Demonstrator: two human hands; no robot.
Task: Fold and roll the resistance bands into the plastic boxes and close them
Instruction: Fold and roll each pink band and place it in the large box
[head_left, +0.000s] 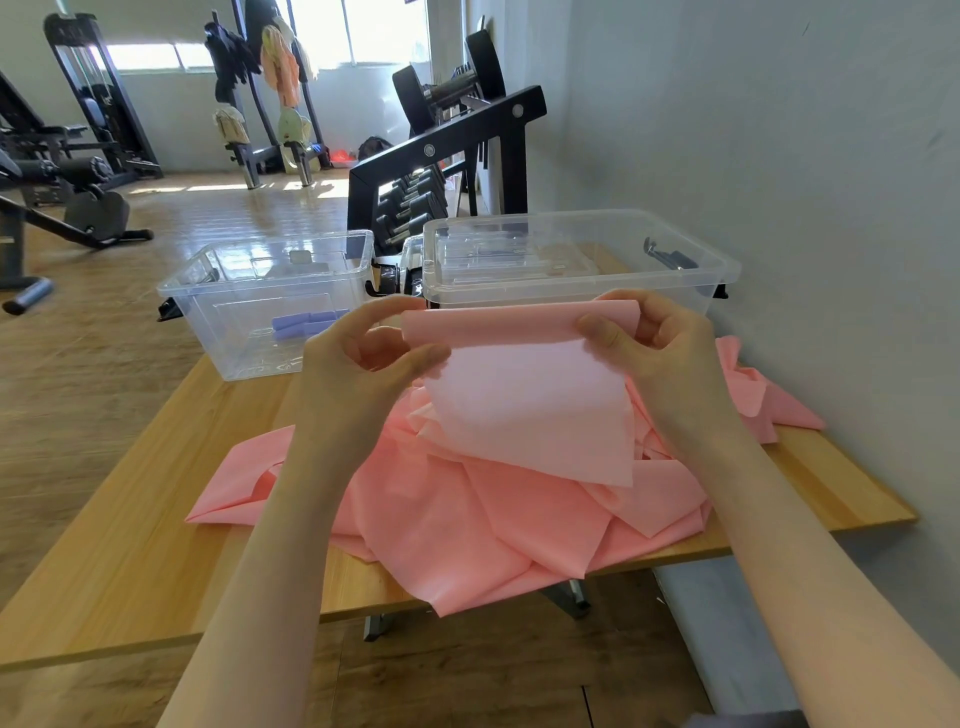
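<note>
1. Head view: left hand (371, 345) and right hand (652, 332) each pinch an end of the pink band (519, 405), mid-frame above the table (130, 561).
2. It looks thin, limp, light; best held at the roll's ends.
3. Open box (270, 306) sits upper left.

Open box (270, 296) reachable from above; lidded box (579, 260) blocked.

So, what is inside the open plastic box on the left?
Inside the open box lie purple rolled bands, near its right side. The left hand covers the box's near right corner, so anything there cannot be seen.
</note>
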